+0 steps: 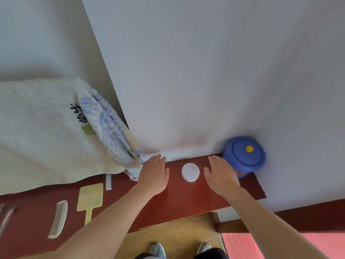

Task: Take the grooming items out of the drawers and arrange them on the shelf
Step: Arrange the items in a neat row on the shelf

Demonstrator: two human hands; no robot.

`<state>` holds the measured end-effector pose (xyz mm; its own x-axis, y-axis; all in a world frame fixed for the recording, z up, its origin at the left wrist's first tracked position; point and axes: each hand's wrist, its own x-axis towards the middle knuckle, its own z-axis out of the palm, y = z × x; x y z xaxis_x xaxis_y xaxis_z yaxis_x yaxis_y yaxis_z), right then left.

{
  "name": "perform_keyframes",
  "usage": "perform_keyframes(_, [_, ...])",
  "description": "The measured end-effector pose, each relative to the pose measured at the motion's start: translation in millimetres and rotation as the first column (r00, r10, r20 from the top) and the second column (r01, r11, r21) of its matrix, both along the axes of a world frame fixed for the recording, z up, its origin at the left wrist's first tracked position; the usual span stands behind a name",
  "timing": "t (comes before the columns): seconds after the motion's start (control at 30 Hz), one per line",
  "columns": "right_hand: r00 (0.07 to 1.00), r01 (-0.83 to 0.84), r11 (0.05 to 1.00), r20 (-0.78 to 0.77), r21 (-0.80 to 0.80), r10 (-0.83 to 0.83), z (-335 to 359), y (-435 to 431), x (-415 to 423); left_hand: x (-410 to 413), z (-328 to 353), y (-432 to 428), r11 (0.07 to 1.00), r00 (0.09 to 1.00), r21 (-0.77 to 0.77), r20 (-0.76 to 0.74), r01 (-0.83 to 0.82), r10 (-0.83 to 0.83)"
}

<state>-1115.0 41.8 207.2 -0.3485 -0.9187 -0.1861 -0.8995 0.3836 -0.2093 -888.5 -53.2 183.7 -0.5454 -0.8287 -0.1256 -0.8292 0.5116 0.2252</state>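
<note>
A round white jar (pixel 190 172) stands on the dark red shelf (pixel 250 191) between my two hands. My left hand (pixel 154 174) hovers flat just left of the jar, fingers straight, holding nothing. My right hand (pixel 221 174) is flat just right of it, also empty, a small gap apart from the jar. Further left on the shelf lie a yellow hand mirror (pixel 90 198), a pale comb (pixel 58 218) and a small silver item (pixel 108 181). No drawer is in view.
A blue lidded pot with a yellow knob (pixel 244 156) stands at the shelf's right end against the wall. White and blue-patterned towels (pixel 46 131) hang over the shelf's left part. A metal object (pixel 6 215) shows at the far left. Below are wooden floor and a pink mat (pixel 242 245).
</note>
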Motion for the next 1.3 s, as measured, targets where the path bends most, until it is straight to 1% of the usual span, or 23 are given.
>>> perform_keyframes(0.1, [0.996,-0.086,0.996,0.015,-0.004,0.086,-7.8,-14.8,-13.8,-11.3,-2.2,1.1,0.998,0.997,0.003,0.017,-0.070,0.069])
perform_keyframes(0.17, [0.987,-0.153,0.988,0.057,0.015,0.152,-15.5,-21.1,-19.8,-18.5,-3.9,8.8,0.991,0.991,0.020,0.024,-0.132,0.131])
perform_keyframes(0.33, [0.928,-0.352,0.935,0.148,0.051,0.342,-34.8,-32.3,-32.2,-32.1,-17.1,29.4,0.957,0.961,0.089,0.044,-0.276,0.273])
perform_keyframes(0.47, [0.885,-0.440,0.895,0.202,0.075,0.419,-48.1,-43.4,-46.2,-41.6,-35.1,35.5,0.945,0.955,0.138,0.074,-0.296,0.288])
perform_keyframes(0.6, [0.858,-0.480,0.872,0.256,0.092,0.445,-62.9,-51.6,-55.6,-55.2,-51.6,36.2,0.953,0.962,0.140,0.082,-0.268,0.259])
perform_keyframes(0.83, [0.802,-0.556,0.829,0.303,0.061,0.515,-86.1,-62.1,-59.4,-71.8,-81.4,27.1,0.949,0.964,0.167,0.017,-0.266,0.267])
perform_keyframes(1.1, [0.795,-0.548,0.836,0.320,0.014,0.516,-104.9,-61.4,-60.5,-81.1,-102.3,24.3,0.954,0.961,0.161,-0.070,-0.255,0.269])
perform_keyframes(1.3, [0.785,-0.544,0.837,0.316,-0.062,0.534,-106.9,-60.9,-58.6,-82.0,-110.2,24.3,0.953,0.952,0.146,-0.120,-0.265,0.283])
